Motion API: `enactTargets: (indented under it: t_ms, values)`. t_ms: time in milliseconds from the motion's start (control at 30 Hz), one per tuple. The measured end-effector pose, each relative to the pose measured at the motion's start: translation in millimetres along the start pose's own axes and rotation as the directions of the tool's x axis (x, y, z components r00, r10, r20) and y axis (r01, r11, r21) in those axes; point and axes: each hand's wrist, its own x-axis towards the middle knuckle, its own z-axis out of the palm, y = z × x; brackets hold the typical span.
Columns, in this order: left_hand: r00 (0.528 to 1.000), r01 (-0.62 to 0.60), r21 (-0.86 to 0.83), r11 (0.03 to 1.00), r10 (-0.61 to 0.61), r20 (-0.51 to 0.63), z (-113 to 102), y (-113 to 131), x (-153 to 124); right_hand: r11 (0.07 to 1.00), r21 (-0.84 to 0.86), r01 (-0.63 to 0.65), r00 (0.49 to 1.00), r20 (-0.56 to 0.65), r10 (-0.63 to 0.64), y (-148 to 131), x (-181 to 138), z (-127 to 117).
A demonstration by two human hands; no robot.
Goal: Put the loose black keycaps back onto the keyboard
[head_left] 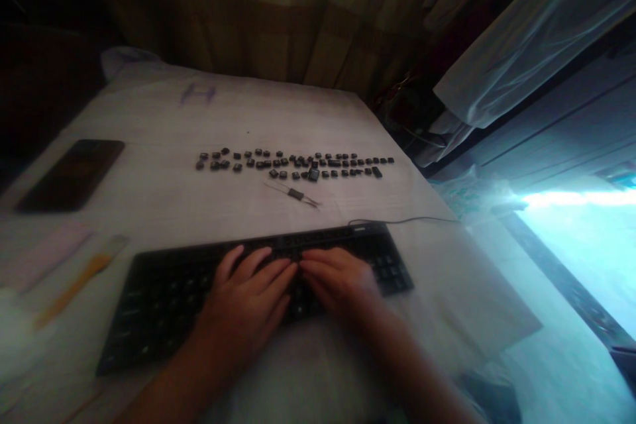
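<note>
A black keyboard (163,305) lies slanted across the white-covered table, dark keys visible on its left and right parts. My left hand (251,288) rests over its middle, fingers stretched and spread, fingertips on the keys. Close beside it, my right hand (340,278) has its fingers drawn together and pointing left, the tips almost meeting my left fingertips. Whatever may be between the right fingertips is too small and blurred to make out. Beyond the keyboard lie several loose black keycaps (314,174) in uneven rows. A thin tweezers-like tool (296,194) with a dark grip lies between them and the keyboard.
A dark phone (72,175) lies on the left of the table (278,116). Nearer are a pink block (47,255) and a brush with an orange handle (74,288). The keyboard's cable (412,219) runs right. Curtains (278,20) hang behind the table.
</note>
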Motion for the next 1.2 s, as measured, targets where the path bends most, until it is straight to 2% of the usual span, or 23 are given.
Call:
enactTargets:
  t_ms: [167,400,567,833,933,1033,1100,1200]
  values:
    - [1.0,0.015,-0.029,0.999,-0.015,-0.013,0,0,0,0.99,0.134,-0.034,0.999,0.016,0.033,4,9,0]
    - [1.0,0.027,-0.034,0.999,-0.026,0.008,0,0,0,0.976,0.199,-0.088,0.996,0.041,0.081,4,13,1]
    - [0.998,0.068,-0.033,0.997,-0.068,0.01,1,2,0,0.956,0.215,-0.199,0.976,0.13,0.174,2,18,-2]
    - [0.997,0.071,-0.026,0.997,-0.07,0.013,-1,2,3,0.955,0.205,-0.214,0.973,0.137,0.188,-1,18,2]
    - [0.998,0.066,-0.02,0.998,-0.066,0.011,0,3,3,0.947,0.252,-0.198,0.98,0.083,0.183,1,14,5]
    - [0.997,0.069,-0.027,0.997,-0.069,-0.019,0,2,1,0.909,0.38,-0.172,0.977,-0.051,0.207,4,8,4]
    - [0.995,0.078,-0.04,0.996,-0.08,-0.061,-3,1,-1,0.889,0.426,-0.168,0.957,-0.144,0.25,5,5,2]
    - [0.992,0.077,-0.043,0.996,-0.081,-0.099,-10,-7,-4,0.911,0.373,-0.176,0.949,-0.182,0.258,4,1,-2]
